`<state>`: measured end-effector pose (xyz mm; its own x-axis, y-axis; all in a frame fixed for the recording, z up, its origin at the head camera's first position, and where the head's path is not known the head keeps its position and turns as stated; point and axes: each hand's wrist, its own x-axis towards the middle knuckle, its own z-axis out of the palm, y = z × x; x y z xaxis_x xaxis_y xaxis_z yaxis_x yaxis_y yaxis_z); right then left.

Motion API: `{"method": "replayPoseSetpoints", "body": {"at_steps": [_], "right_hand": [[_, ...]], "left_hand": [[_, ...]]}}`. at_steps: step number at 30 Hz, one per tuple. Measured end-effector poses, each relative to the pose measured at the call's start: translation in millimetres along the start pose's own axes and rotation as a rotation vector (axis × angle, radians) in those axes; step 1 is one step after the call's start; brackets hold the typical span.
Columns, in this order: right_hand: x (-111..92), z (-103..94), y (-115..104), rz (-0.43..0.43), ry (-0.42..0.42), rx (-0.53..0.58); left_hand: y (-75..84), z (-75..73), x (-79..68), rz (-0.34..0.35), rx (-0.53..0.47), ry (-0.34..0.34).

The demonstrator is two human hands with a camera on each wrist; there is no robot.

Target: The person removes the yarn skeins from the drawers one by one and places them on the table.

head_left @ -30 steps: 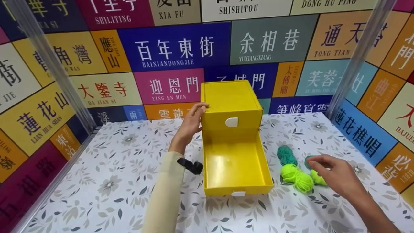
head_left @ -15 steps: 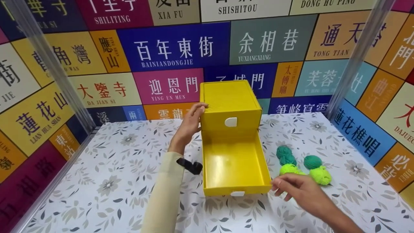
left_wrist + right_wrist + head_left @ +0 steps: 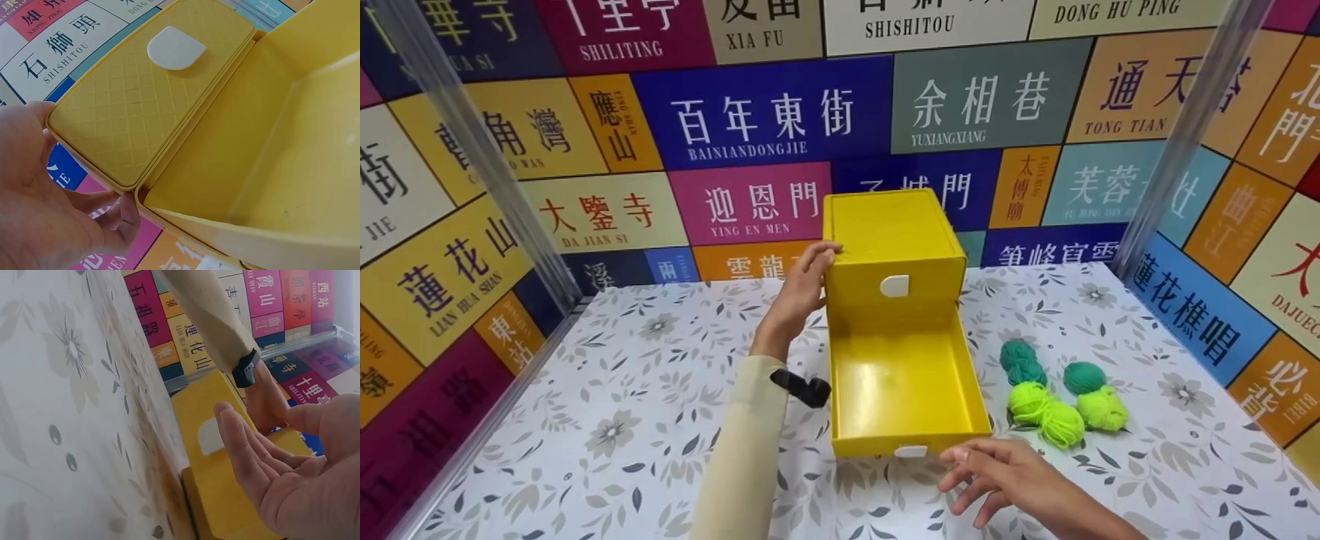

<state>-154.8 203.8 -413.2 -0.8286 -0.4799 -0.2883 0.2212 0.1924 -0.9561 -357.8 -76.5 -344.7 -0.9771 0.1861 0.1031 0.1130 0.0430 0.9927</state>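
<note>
In the head view a yellow two-tier drawer box point(image 3: 894, 225) stands on the table, its lower drawer point(image 3: 911, 382) pulled out and bare inside. White tabs mark both fronts. My left hand point(image 3: 802, 281) holds the box's upper left side; the left wrist view shows fingers and thumb bent against the edges of the upper front point(image 3: 135, 101). Near the lower drawer's white tab point(image 3: 911, 451), my right hand point(image 3: 997, 480) hovers with loosely bent fingers and nothing in them. Small dark green yarn balls point(image 3: 1022, 362) and neon yellow-green yarn balls point(image 3: 1046, 415) lie right of the drawer.
The table is covered with a white leaf-patterned cloth point(image 3: 615, 435). Behind it rises a wall of coloured sign panels point(image 3: 765, 112), with clear upright strips point(image 3: 1174, 135) at both corners. A black band with a camera point(image 3: 801, 386) sits on the left wrist.
My right hand has left the yarn balls and moved left and nearer, to the front of the lower drawer. The left hand stays on the box.
</note>
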Motion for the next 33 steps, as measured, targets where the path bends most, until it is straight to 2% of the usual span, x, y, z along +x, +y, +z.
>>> {"method": "replayPoseSetpoints", "body": {"at_steps": [7,13,25,33], "right_hand": [[9,8.6,16,0.088,-0.067,0.179],[21,22.1,27,0.129,-0.081,0.319],[38,27.0,26,0.149,0.016,0.346],[44,29.9,26,0.093,0.037,0.335]], "left_hand": [[-1.4,-2.0,-2.0,0.02,-0.002,-0.011],[-0.6,-3.5,-1.1,0.016,0.001,-0.005],[0.4,0.4,-0.3,-0.003,-0.002,-0.001],[0.4,-0.1,0.8,-0.023,0.003,0.011]]}}
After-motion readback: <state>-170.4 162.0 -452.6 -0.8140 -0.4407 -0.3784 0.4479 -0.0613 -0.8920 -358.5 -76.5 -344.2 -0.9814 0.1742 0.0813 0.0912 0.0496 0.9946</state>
